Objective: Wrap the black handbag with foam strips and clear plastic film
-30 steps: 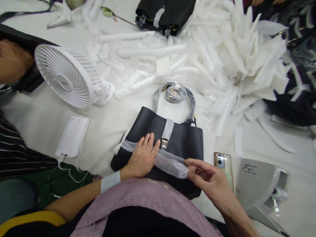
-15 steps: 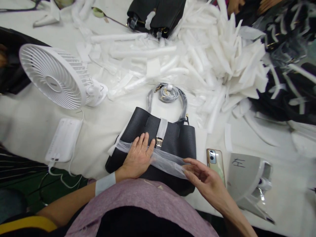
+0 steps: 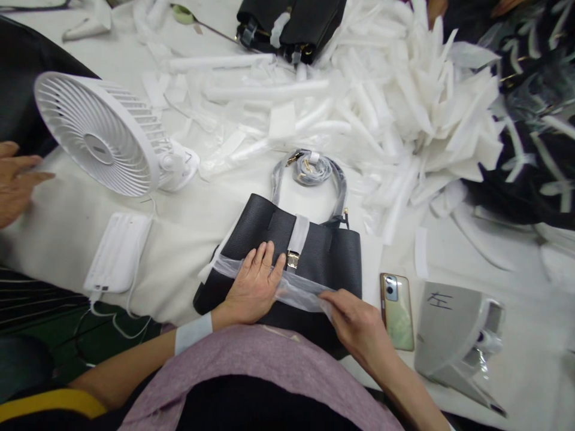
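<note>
A black handbag (image 3: pixel 323 251) lies on the white-covered table in front of me, its wrapped handle (image 3: pixel 277 179) and a coiled strap (image 3: pixel 313 170) toward the far side. Across its front runs a band of thin translucent plastic film (image 3: pixel 302 293), below the gold clasp (image 3: pixel 293 258). My left hand (image 3: pixel 255 284) rests flat on the film and bag, fingers stretched out. Close to the bag's right side, my right hand (image 3: pixel 357 323) is closed, pinching the film's right end between thumb and fingers.
A white fan (image 3: pixel 101 137) and a white power bank (image 3: pixel 117 254) with a cable are on the left. At right lie a phone (image 3: pixel 398 311) and a grey tape dispenser (image 3: pixel 453 341). White foam pieces (image 3: pixel 381 90) pile up behind; another person's hand (image 3: pixel 18 182) shows at far left.
My right hand has gone from loosely spread fingers to a closed pinch on the film, moving slightly left. My left hand stays put. Another person's hand has come into view at left.
</note>
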`<state>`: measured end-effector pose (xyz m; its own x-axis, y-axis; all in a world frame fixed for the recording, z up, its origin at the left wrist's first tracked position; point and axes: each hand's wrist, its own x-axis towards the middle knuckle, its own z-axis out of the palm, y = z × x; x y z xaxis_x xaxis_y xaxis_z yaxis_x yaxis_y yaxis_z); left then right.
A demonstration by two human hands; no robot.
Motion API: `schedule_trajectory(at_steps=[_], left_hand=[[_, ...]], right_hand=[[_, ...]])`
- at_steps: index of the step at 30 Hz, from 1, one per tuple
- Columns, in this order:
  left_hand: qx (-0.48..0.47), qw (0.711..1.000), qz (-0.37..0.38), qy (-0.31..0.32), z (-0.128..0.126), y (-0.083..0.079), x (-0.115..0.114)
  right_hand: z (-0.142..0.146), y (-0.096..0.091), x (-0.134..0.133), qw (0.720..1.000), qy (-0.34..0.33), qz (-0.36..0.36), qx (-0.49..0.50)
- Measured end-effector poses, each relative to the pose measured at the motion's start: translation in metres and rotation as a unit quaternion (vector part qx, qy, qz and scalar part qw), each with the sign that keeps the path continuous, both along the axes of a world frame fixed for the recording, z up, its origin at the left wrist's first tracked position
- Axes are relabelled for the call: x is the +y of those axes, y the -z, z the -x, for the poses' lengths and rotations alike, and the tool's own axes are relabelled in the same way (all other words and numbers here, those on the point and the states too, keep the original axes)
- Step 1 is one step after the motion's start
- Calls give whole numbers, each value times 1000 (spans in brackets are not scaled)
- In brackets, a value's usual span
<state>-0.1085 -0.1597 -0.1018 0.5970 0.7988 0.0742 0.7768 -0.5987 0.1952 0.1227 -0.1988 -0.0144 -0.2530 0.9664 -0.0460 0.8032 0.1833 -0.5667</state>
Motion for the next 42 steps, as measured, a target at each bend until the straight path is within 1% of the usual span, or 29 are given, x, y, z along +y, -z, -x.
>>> schedule_trajectory(at_steps=[2, 4, 9, 12, 14, 16, 18, 21, 22, 24, 26, 27, 28, 29, 31, 33, 37, 40, 42], left_hand=[[-1, 1000, -2, -1, 0, 0, 0], [-3, 1000, -2, -1, 0, 0, 0], [-34, 999, 3, 7, 2, -3, 2], [-66, 998, 3, 17, 3, -4, 2], [-77, 997, 4, 26, 3, -4, 2], [-76, 996, 5, 42, 4, -4, 2], [-66, 996, 9, 55, 4, -5, 2], [-52, 997, 16, 60, 4, -6, 2], [-50, 997, 18, 60, 4, -6, 2], [-50, 997, 19, 60, 4, -6, 2], [-51, 997, 19, 61, 4, -5, 3], [-53, 997, 19, 62, 5, -5, 3], [-53, 996, 20, 63, 5, -5, 3], [-54, 996, 21, 63, 4, -5, 2], [-56, 996, 20, 62, 4, -6, 2], [-59, 996, 16, 59, 4, -6, 2], [-62, 996, 14, 59, 4, -7, 2], [-62, 996, 16, 59, 4, -7, 2], [-63, 996, 17, 59, 4, -7, 2]], right_hand=[[-3, 3, -5, 996, 34, -80, -36], [-4, 4, -12, 988, 59, -126, -68], [-4, 5, -21, 975, 75, -167, -128], [-7, 8, -22, 967, 68, -187, -157], [-9, 12, -24, 965, 66, -189, -171], [-11, 15, -25, 967, 73, -175, -170], [-11, 16, -27, 972, 103, -149, -153], [-10, 16, -29, 972, 202, -67, -97], [-10, 16, -31, 967, 245, -33, -67], [-11, 13, -33, 944, 329, 27, 18], [-13, 9, -37, 913, 389, 50, 108], [-14, 6, -39, 905, 403, 46, 126], [-14, 4, -41, 908, 401, 37, 118], [-12, 1, -43, 919, 385, 22, 86], [-7, -1, -45, 945, 327, -9, -4], [1, 0, -45, 959, 273, -31, -63], [15, 6, -38, 965, 240, -53, -87], [15, 10, -35, 972, 219, -45, -77], [12, 14, -37, 971, 217, -50, -91]])
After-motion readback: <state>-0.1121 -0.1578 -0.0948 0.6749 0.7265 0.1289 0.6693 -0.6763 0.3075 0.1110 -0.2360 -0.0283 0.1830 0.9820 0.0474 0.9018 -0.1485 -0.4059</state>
